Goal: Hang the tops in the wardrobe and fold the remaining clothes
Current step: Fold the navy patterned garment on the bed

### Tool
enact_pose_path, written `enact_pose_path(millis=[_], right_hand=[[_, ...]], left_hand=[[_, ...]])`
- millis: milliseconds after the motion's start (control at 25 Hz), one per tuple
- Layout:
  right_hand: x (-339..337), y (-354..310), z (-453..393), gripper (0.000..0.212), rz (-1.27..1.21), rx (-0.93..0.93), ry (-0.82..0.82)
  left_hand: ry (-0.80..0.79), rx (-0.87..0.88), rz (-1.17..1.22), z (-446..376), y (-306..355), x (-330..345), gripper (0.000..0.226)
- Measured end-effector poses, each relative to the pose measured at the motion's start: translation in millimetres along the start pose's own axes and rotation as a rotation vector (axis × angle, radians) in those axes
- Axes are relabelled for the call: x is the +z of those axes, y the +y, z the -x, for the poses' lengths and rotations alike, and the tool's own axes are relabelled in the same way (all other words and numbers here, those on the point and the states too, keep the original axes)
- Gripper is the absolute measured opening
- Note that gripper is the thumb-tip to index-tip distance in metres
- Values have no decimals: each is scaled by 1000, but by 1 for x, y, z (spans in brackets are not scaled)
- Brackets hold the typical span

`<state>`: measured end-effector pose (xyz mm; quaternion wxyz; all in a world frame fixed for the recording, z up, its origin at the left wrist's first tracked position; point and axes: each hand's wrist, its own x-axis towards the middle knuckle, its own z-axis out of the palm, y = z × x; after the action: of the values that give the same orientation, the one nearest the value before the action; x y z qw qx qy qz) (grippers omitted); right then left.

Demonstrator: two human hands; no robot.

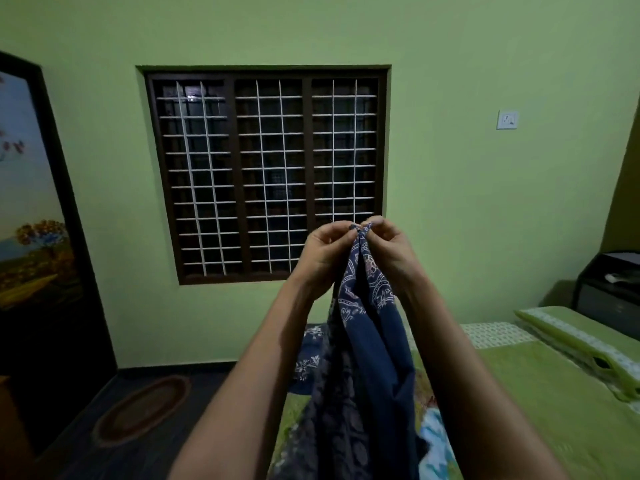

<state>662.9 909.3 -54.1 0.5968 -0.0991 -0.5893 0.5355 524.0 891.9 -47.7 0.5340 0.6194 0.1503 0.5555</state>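
A dark blue printed garment hangs straight down between my forearms, held up in front of the window. My left hand pinches its top edge, and my right hand pinches the same edge right beside it, fingertips almost touching. The cloth's lower part falls toward the bed and out of the frame's bottom. More blue printed cloth lies on the bed behind it.
A bed with a green sheet and a green pillow fills the lower right. A barred window faces me. A dark wardrobe door with a painted panel stands at left. An oval mat lies on the floor.
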Motion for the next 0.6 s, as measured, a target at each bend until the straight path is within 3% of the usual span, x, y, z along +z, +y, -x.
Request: enact_pose_path(millis=[200,280,360,440,520,600], right_hand=[[-14,3,4,43,66,96,15],[-16,-2,12,37,271,53,81],[-13,-10,21,34,684,-110,141],[-6,-13,32,46,1320,-291,-14],[3,-13,43,43,1945,-250,-239],[5,-8,54,43,2253,-147,-384]], left_hand=[[-83,-82,-23,-4,-5,-4,21],[-38,-132,-118,-6,-9,-7,11],[101,-143,-208,-9,-13,-9,4],[231,-111,-297,-10,-19,-10,2],[280,-103,-384,-14,-29,-16,4],[327,-86,-514,-21,-41,-26,9]])
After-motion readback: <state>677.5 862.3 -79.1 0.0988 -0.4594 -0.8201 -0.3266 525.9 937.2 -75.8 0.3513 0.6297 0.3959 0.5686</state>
